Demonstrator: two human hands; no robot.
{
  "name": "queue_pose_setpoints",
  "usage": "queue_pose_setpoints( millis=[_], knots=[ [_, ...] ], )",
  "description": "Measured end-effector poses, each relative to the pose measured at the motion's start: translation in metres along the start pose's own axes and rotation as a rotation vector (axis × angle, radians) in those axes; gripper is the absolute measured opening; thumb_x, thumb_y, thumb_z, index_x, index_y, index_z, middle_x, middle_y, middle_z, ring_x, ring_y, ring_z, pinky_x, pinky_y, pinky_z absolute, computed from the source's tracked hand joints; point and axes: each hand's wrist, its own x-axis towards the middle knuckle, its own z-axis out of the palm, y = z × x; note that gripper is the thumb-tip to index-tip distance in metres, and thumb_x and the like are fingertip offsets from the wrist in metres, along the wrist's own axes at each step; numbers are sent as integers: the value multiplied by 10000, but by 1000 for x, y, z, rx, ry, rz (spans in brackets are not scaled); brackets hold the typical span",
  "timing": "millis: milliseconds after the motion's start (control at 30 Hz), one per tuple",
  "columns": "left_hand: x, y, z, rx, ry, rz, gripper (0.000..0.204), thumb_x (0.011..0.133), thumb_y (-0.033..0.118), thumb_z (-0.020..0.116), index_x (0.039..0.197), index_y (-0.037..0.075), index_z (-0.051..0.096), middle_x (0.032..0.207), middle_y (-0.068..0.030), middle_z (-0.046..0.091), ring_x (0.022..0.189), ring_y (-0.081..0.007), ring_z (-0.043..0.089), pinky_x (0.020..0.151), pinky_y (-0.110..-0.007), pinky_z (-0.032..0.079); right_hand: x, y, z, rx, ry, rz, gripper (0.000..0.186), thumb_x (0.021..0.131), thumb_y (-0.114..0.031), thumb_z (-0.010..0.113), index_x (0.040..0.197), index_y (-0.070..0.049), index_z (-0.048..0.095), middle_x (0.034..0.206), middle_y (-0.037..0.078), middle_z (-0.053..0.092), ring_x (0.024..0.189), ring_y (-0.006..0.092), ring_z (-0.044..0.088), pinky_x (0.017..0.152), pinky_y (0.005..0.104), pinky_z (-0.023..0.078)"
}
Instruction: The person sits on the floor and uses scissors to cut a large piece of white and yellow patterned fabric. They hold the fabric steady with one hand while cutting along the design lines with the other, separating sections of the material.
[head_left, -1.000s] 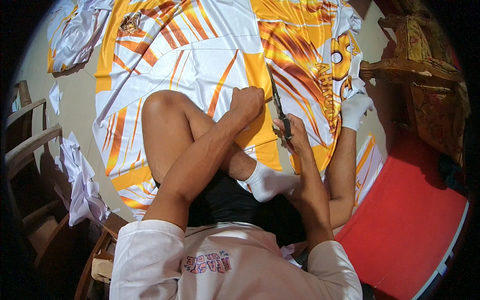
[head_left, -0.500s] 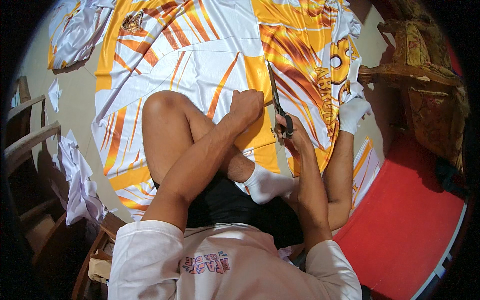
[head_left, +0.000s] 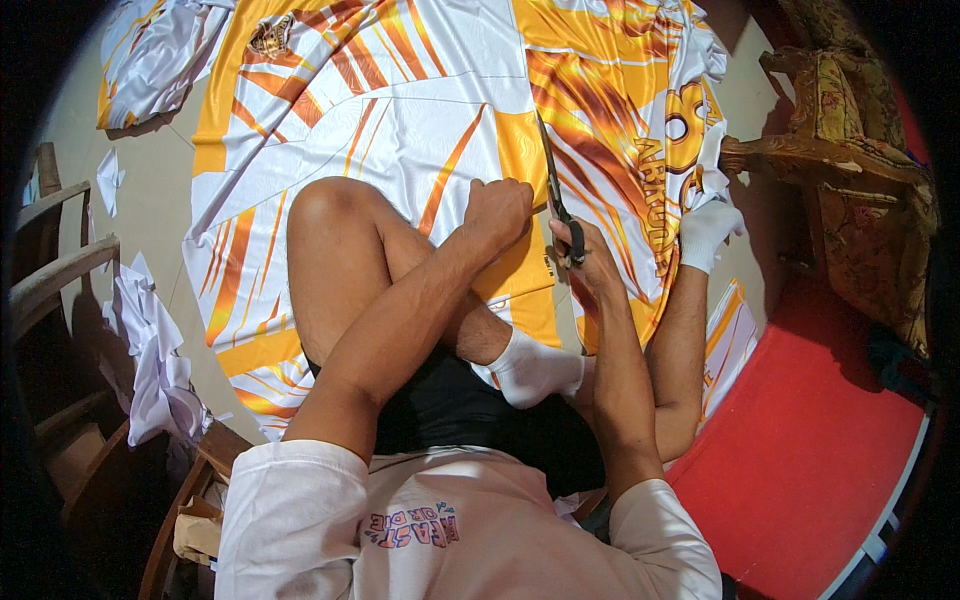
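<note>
A wide sheet of shiny white, orange and yellow printed fabric (head_left: 430,130) is spread before me and partly under my legs. My right hand (head_left: 592,258) is closed around the black handles of a pair of scissors (head_left: 553,178). The long blades point away from me, along the line where the yellow edge of the left part meets the flame-patterned part (head_left: 610,110). Just left of the blades, my left hand (head_left: 499,212) is closed on the yellow fabric edge, its fingertips mostly hidden. Below the hands, a narrow gap between the two fabric parts shows floor.
A carved wooden chair (head_left: 830,150) with patterned upholstery stands at the right, above a red surface (head_left: 800,400). White fabric scraps (head_left: 155,350) hang by wooden furniture (head_left: 65,270) at the left. More printed fabric (head_left: 165,65) lies bunched at the far left.
The scissors' blades have shifted slightly away from me, and my right hand has moved up a little with them. My left hand keeps its hold, shifted very slightly right.
</note>
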Motion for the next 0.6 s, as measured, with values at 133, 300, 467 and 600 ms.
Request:
queue_pose_setpoints(
  millis=[133, 300, 467, 600],
  knots=[
    [0, 0, 0, -14, 4, -2, 103, 851, 145, 626, 874, 73, 696, 840, -127, 719, 819, -311, 718, 741, -507, 457, -1, -3, 4, -25, 32, -10, 455, 817, -453, 818, 759, -126, 506, 630, -40, 468, 506, 77, 438, 444, 243, 344],
    [-1, 1, 1, 13, 29, 7, 109, 854, 152, 623, 870, 77, 699, 831, -126, 718, 801, -307, 718, 736, -502, 456, -3, 0, 7, -37, 98, -22, 428, 817, -390, 835, 757, -108, 519, 629, -21, 506, 509, 84, 468, 447, 240, 350],
    [1, 1, 2, 13, -2, -7, 110, 856, 155, 621, 853, 81, 702, 830, -126, 720, 803, -304, 719, 735, -499, 456, -5, -2, 12, -21, 98, -4, 395, 827, -358, 834, 784, -95, 541, 632, -11, 533, 510, 81, 491, 443, 238, 354],
    [1, 0, 1, 13, -13, -10, 95, 849, 148, 630, 854, 86, 702, 841, -128, 722, 816, -303, 719, 738, -500, 456, 3, -3, 7, 4, 33, 34, 422, 849, -433, 797, 806, -96, 546, 630, -21, 518, 477, 79, 467, 417, 246, 349]
  ],
)
